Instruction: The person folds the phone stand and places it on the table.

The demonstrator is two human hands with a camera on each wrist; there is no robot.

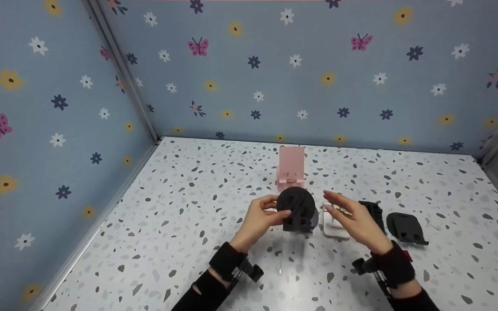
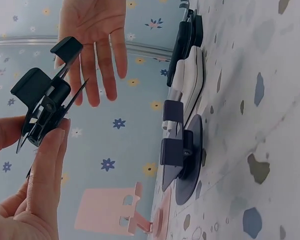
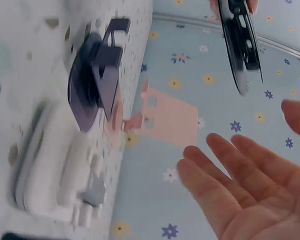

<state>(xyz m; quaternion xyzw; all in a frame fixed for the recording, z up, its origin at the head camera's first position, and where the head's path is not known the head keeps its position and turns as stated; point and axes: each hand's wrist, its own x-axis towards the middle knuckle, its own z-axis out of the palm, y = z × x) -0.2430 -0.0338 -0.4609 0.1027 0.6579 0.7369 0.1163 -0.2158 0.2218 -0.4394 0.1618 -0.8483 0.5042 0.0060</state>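
Observation:
My left hand (image 1: 260, 216) pinches a black folding phone stand (image 1: 295, 205) with a round base, thumb on the near side. In the left wrist view the stand is partly folded, its two lip tabs sticking out. My right hand (image 1: 359, 222) hovers to the right of it, fingers extended and holding nothing. Below the held stand, a dark purple-grey phone stand (image 2: 192, 165) stands on the table, mostly hidden in the head view. Behind is an upright pink phone stand (image 1: 292, 162). A white folded stand (image 1: 335, 232) lies beneath my right hand.
Two black folded stands lie to the right: one (image 1: 376, 211) partly behind my right hand, the other (image 1: 406, 226) farther right. The speckled table (image 1: 180, 207) meets flower-patterned wall panels (image 1: 275, 82) at the back and left.

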